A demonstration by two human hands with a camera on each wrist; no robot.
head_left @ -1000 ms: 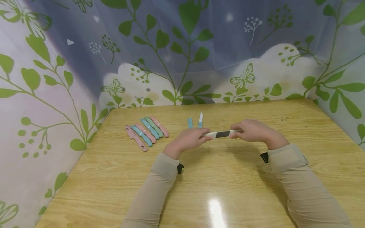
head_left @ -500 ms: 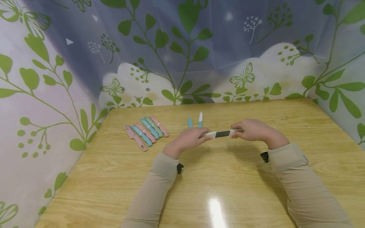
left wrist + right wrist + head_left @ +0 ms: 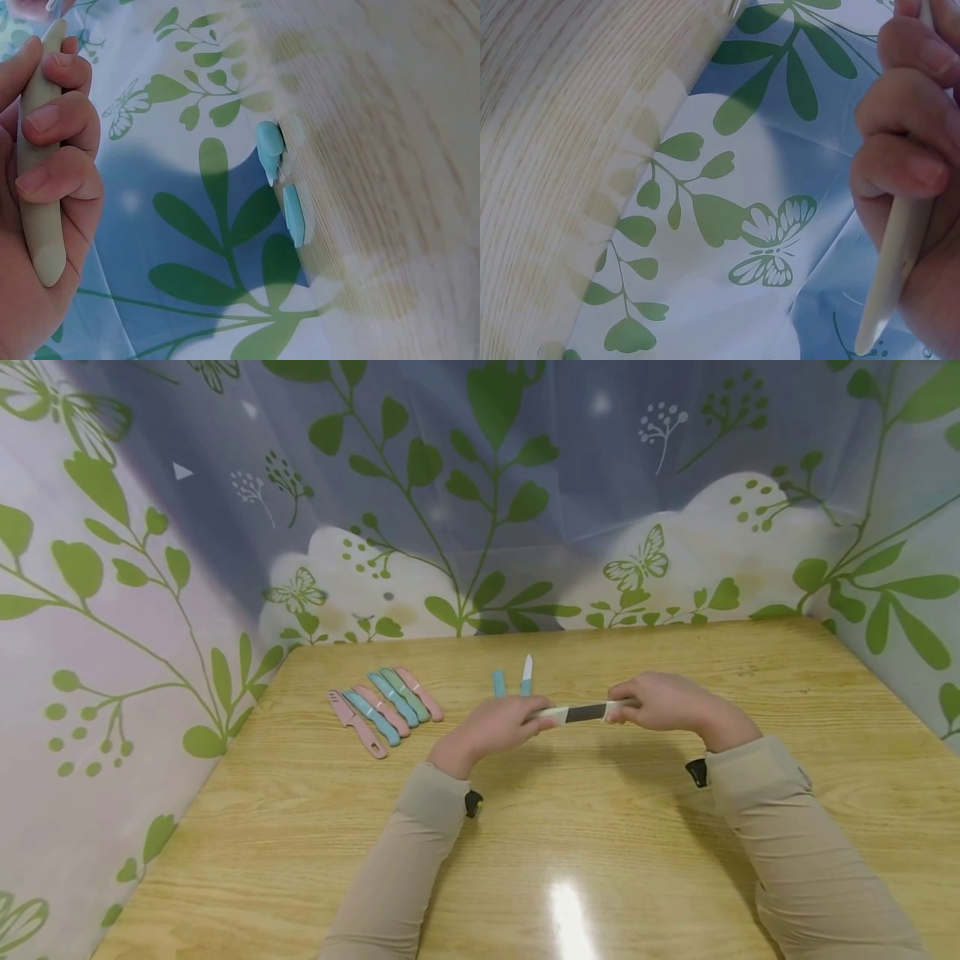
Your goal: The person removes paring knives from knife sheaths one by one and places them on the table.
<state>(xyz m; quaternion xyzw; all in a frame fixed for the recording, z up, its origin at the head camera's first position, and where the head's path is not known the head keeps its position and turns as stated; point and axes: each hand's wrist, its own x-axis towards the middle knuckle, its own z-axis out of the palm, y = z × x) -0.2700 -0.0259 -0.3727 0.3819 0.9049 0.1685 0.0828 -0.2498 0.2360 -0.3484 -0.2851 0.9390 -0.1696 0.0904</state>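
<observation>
Above the table, both hands hold a cream-coloured knife (image 3: 585, 713), level between them, with a short stretch of dark blade bare in the middle. My left hand (image 3: 497, 724) has its fingers curled round the cream handle (image 3: 41, 225). At the other end my right hand (image 3: 667, 702) grips a cream piece that looks like a sheath (image 3: 892, 262); the fingers hide part of it. Just behind the left hand lie a blue-handled knife (image 3: 527, 672), its pale blade pointing away, and a blue sheath (image 3: 499, 683); the hand partly covers them.
Left on the wooden table (image 3: 570, 827) several sheathed knives lie side by side in pink, blue and green, a slotted pink one (image 3: 358, 727) nearest the left edge. A leaf-patterned cloth (image 3: 480, 527) hangs round the back and sides of the table.
</observation>
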